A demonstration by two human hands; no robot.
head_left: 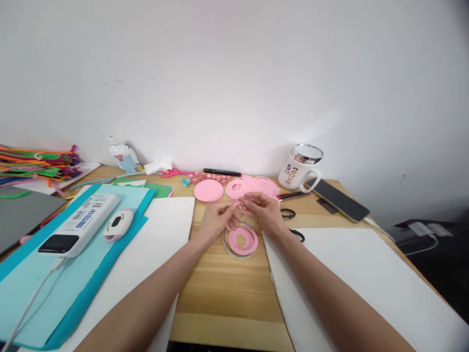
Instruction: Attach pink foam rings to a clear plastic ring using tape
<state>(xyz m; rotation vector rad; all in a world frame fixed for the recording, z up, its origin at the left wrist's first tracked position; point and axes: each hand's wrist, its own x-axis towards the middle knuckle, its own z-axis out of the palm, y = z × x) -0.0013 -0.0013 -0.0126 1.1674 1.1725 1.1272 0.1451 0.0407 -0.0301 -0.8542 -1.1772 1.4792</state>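
My left hand (217, 218) and my right hand (264, 209) meet over the middle of the wooden table (227, 288). Both pinch a thin pink paper strip (239, 202) between their fingertips. Just below them lies a clear round lid (226, 243) holding a pink paper ring (243, 242). Behind the hands sit a pink paper disc (208, 190) and a pile of cut pink paper rings (252, 186). Small pink rolled paper pieces (212, 177) lie further back.
White sheets lie left (154, 254) and right (366, 278). Blue paper (44, 298) carries a white device (81, 223) and a small pink-white gadget (118, 224). Black scissors (293, 224), mug (298, 168), phone (340, 199), black marker (222, 172), bottle (122, 154), pipe cleaners (32, 166).
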